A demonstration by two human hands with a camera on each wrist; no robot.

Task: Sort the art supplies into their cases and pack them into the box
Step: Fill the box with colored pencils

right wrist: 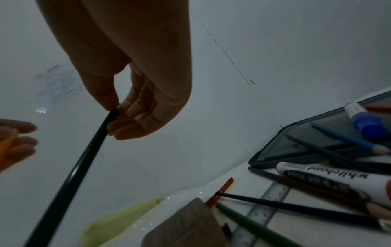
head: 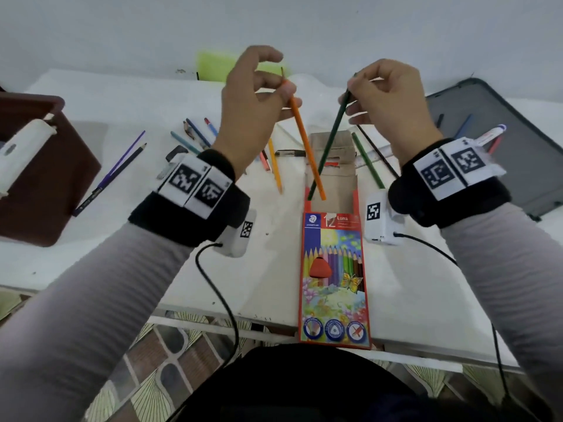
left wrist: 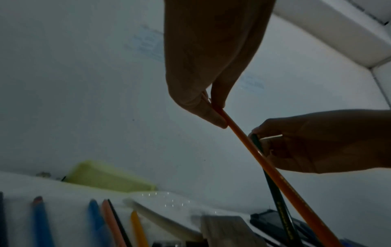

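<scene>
**Two pencils crossing at the mouth of the pencil box**

The white table [head: 91,102] carries the whole job: a brown box [head: 45,178] at the left edge, a dark open case [head: 502,132] at the right, and loose pencils scattered between. In the middle lies the coloured-pencil carton [head: 333,269], flap open toward the far side.

The left hand [head: 253,108] pinches an orange pencil [head: 304,135] near its upper end; the right hand [head: 387,102] pinches a dark green pencil [head: 330,141] the same way. Both pencils slant down and cross just above the carton's opening; their lower ends seem to sit at the mouth, though whether either has entered is hard to tell.

The risk is the crossing itself: pushed together, the two shafts could jam at the narrow mouth, buckle the flap, or shove the light carton off the near table edge, which it already overhangs. A high pinch also gives little control over the tips.
</scene>
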